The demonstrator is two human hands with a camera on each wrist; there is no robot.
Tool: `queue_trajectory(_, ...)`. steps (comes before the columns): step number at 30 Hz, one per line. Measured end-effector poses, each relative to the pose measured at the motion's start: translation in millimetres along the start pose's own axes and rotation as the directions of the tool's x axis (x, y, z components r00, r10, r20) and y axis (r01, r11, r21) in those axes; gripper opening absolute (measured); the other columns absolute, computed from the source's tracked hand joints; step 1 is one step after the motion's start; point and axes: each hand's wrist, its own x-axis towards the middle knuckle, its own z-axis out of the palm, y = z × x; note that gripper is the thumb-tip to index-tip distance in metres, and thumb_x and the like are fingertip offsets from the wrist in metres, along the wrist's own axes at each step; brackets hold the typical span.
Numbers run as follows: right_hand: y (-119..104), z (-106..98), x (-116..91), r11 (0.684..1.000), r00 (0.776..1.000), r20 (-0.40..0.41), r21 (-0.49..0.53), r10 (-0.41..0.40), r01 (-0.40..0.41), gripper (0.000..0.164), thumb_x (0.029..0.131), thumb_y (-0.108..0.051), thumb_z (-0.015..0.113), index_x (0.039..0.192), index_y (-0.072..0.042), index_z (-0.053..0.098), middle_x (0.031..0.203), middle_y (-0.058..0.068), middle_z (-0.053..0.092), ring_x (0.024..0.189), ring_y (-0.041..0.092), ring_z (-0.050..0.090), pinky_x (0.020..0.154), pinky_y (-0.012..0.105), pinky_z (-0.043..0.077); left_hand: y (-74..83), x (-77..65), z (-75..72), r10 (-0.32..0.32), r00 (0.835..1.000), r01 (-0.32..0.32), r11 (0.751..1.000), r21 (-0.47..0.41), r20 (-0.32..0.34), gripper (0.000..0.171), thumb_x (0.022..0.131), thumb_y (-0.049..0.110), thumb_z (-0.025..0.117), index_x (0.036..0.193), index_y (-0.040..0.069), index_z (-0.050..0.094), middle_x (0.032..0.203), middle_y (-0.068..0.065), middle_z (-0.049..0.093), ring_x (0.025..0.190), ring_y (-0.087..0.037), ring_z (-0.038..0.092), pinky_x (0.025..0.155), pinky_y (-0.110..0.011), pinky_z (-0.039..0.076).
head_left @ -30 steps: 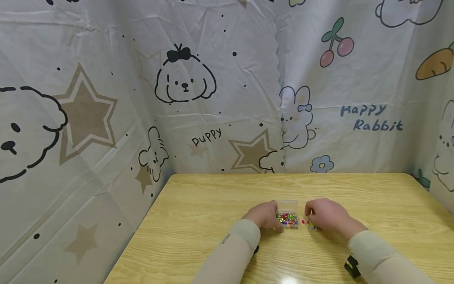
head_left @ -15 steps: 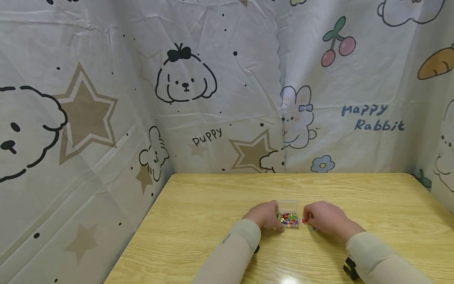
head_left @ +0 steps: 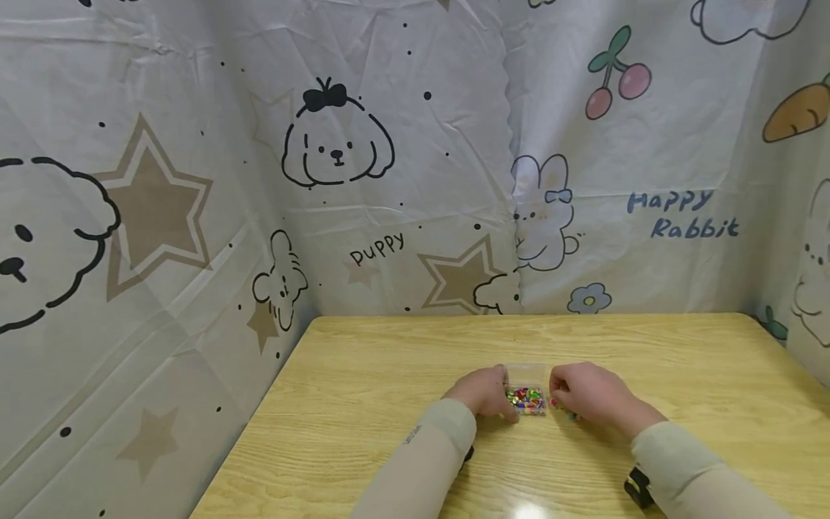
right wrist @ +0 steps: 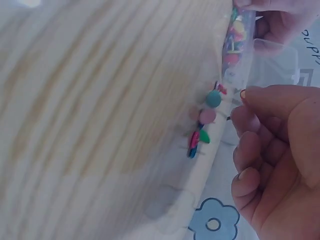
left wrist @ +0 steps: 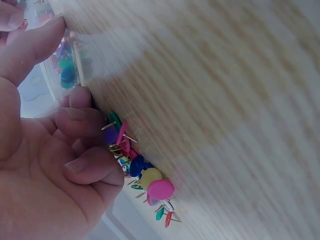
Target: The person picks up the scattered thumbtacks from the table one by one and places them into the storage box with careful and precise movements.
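In the head view, my left hand (head_left: pixel 481 393) steadies a small clear plastic box (head_left: pixel 527 401) of colourful thumbtacks, thumb at its near side and fingers behind. Its hinged lid (head_left: pixel 525 373) stands up at the back. My right hand (head_left: pixel 593 393) is just right of the box, thumb and forefinger pinched. In the right wrist view, a small yellowish edge, likely a thumbtack (right wrist: pixel 243 94), shows at the tips. Loose thumbtacks (right wrist: pixel 207 116) lie between that hand and the box. More loose thumbtacks (left wrist: pixel 161 190) lie beside the left hand's curled fingers (left wrist: pixel 92 167), hidden from the head view.
The wood-grain table (head_left: pixel 389 360) runs back to a printed cloth (head_left: pixel 402 144) hanging behind and at both sides. A black wrist-worn device (head_left: pixel 638 488) shows under the right sleeve.
My right hand has moved a little left toward the box, over the loose thumbtacks, covering more of them. The left hand and the box have stayed in place.
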Motion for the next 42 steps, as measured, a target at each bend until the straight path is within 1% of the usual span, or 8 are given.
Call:
queue_trajectory(5, -8.7, -0.8, 2.7, 0.999, 0.999, -0.005, 0.005, -0.04, 0.04, 0.014, 0.087, -0.019, 0.066, 0.077, -0.024, 0.058, 0.063, -0.01, 0.051, 0.051, 0.007, 0.044, 0.051, 0.032, 0.04, 0.3, -0.3, -0.8, 0.004, 1.0, -0.004, 1.0, -0.015, 0.007, 0.045, 0.069, 0.038, 0.084, 0.095, 0.022, 0.051, 0.08, 0.005, 0.055, 0.066, -0.015, 0.05, 0.057, -0.033, 0.044)
queue_trajectory(11, -14.9, 2.7, 7.8, 0.998, 0.998, -0.015, -0.012, -0.055, 0.054, 0.013, 0.086, -0.02, 0.067, 0.078, -0.026, 0.059, 0.063, -0.011, 0.05, 0.055, 0.009, 0.043, 0.052, 0.032, 0.039, 1.1, -0.9, -2.0, 0.004, 1.0, -0.004, 1.0, -0.002, 0.012, 0.045, 0.069, 0.038, 0.084, 0.096, 0.022, 0.052, 0.078, 0.005, 0.055, 0.065, -0.015, 0.05, 0.058, -0.033, 0.045)
queue_trajectory(15, -17.4, 5.8, 10.2, 0.996, 0.997, -0.02, -0.046, -0.075, 0.074, 0.012, 0.085, -0.021, 0.068, 0.078, -0.026, 0.061, 0.065, -0.013, 0.052, 0.057, 0.008, 0.044, 0.054, 0.032, 0.041, 0.7, -0.8, -2.6, 0.014, 1.0, -0.015, 1.0, 0.004, 0.009, 0.046, 0.068, 0.038, 0.084, 0.096, 0.022, 0.052, 0.079, 0.006, 0.055, 0.067, -0.014, 0.05, 0.059, -0.032, 0.044)
queue_trajectory(20, -18.3, 8.8, 12.2, 0.995, 0.997, -0.012, -0.071, -0.074, 0.073, 0.01, 0.085, -0.023, 0.069, 0.078, -0.027, 0.064, 0.069, -0.015, 0.055, 0.061, 0.006, 0.047, 0.058, 0.034, 0.045, -0.1, -0.7, -2.4, 0.02, 1.0, -0.02, 1.0, 0.001, 0.011, 0.045, 0.068, 0.038, 0.085, 0.094, 0.022, 0.052, 0.078, 0.005, 0.056, 0.067, -0.015, 0.05, 0.058, -0.032, 0.044)
queue_trajectory(26, -15.2, 6.1, 10.3, 0.998, 0.999, -0.015, -0.043, -0.044, 0.043, 0.006, 0.085, -0.022, 0.068, 0.081, -0.025, 0.066, 0.073, -0.013, 0.058, 0.064, 0.008, 0.048, 0.061, 0.036, 0.046, -0.9, -0.2, -1.4, 0.013, 1.0, -0.013, 1.0, -0.01, 0.011, 0.045, 0.068, 0.038, 0.085, 0.093, 0.023, 0.051, 0.079, 0.005, 0.055, 0.067, -0.014, 0.049, 0.059, -0.032, 0.044)
queue_trajectory(32, -7.8, -1.1, 6.6, 1.0, 1.0, -0.006, -0.03, -0.001, 0.0, 0.01, 0.084, -0.018, 0.063, 0.078, -0.025, 0.061, 0.066, -0.011, 0.054, 0.056, 0.009, 0.046, 0.054, 0.034, 0.042, -0.3, -0.1, -1.1, 0.004, 1.0, -0.004, 1.0, -0.011, -0.003, 0.045, 0.067, 0.038, 0.085, 0.094, 0.024, 0.052, 0.08, 0.006, 0.055, 0.069, -0.014, 0.049, 0.061, -0.032, 0.043)
queue_trajectory(36, -2.5, -3.7, 2.2, 0.999, 0.999, 0.022, -0.02, 0.037, -0.036, 0.012, 0.081, -0.014, 0.062, 0.075, -0.023, 0.058, 0.063, -0.01, 0.053, 0.05, 0.009, 0.047, 0.051, 0.034, 0.04, 0.6, -1.0, -1.2, -0.006, 1.0, 0.006, 1.0, -0.003, -0.007, 0.046, 0.067, 0.039, 0.085, 0.095, 0.024, 0.052, 0.082, 0.007, 0.055, 0.07, -0.014, 0.049, 0.062, -0.033, 0.044)
queue_trajectory(42, -0.6, -3.7, -2.7, 0.996, 0.993, 0.074, -0.026, 0.092, -0.09, 0.013, 0.079, -0.014, 0.064, 0.072, -0.022, 0.058, 0.06, -0.009, 0.053, 0.052, 0.01, 0.048, 0.053, 0.034, 0.04, 0.5, -1.8, -1.2, -0.005, 1.0, 0.005, 1.0, 0.011, -0.005, 0.046, 0.068, 0.039, 0.085, 0.098, 0.024, 0.053, 0.083, 0.006, 0.056, 0.068, -0.015, 0.05, 0.06, -0.033, 0.045)
